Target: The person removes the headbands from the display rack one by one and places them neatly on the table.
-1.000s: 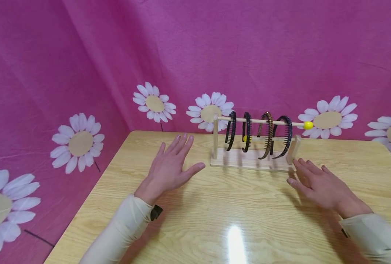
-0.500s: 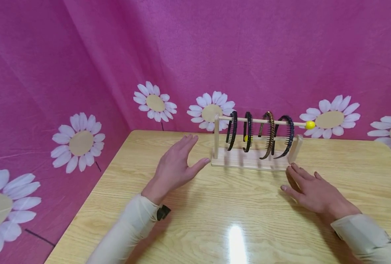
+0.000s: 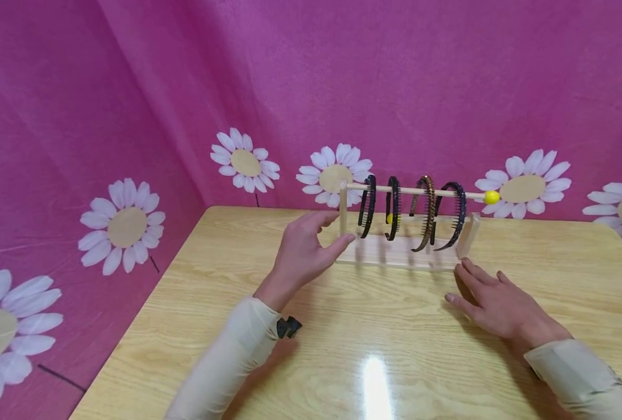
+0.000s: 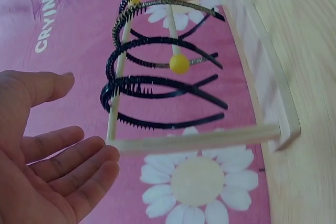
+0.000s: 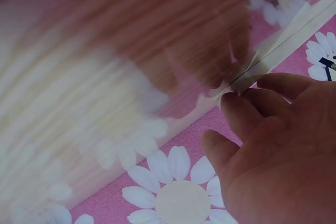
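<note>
A pale wooden rack (image 3: 395, 259) stands on the table with several toothed headbands hung along its upper rod. Most are dark, such as the leftmost headband (image 3: 370, 204) and the glittery rightmost headband (image 3: 460, 224); one is a bronze-coloured headband (image 3: 428, 219). My left hand (image 3: 303, 251) is beside the rack's left post (image 3: 343, 213), thumb and fingers spread apart, holding nothing. The left wrist view shows its fingertips (image 4: 107, 153) close to that post; contact cannot be told. My right hand (image 3: 507, 306) has its fingertips at the base's right front corner, fingers loosely extended.
A yellow ball (image 3: 492, 197) caps the upper rod's right end, and another yellow ball (image 4: 179, 63) ends a lower rod. Behind the wooden table (image 3: 421, 326) hangs a pink cloth (image 3: 395, 87) with white daisies. Light glares on the tabletop near me.
My left hand has moved right and forward, up to the rack's left post. My right hand has shifted slightly left, to the base's corner. The rack and headbands stay put.
</note>
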Available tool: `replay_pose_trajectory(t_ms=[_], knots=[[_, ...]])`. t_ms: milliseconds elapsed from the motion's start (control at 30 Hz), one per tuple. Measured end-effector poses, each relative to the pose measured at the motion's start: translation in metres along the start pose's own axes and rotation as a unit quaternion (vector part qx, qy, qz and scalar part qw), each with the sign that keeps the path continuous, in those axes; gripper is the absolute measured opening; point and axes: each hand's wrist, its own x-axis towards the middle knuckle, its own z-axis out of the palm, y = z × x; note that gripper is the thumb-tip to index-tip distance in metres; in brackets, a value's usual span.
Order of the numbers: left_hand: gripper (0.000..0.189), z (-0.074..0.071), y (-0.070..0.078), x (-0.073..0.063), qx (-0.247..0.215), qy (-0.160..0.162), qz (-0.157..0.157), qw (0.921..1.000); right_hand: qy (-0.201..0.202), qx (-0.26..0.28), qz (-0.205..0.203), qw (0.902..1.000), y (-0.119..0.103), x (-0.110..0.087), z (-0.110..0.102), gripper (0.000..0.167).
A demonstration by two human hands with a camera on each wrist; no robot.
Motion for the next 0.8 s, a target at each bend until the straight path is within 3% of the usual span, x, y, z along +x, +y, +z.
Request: replay_pose_trajectory(t_ms=[433, 800], knots=[[0.043, 0.028, 0.014, 0.019, -0.076, -0.002, -0.066, 0.9949, -0.004, 0.006, 0.005, 1.0, 0.0, 0.001, 0.0, 0.083], [0.043, 0.051, 0.021, 0.031, -0.066, 0.028, -0.099, 0.9925, -0.003, 0.007, 0.009, 0.9999, -0.001, 0.002, 0.001, 0.083]])
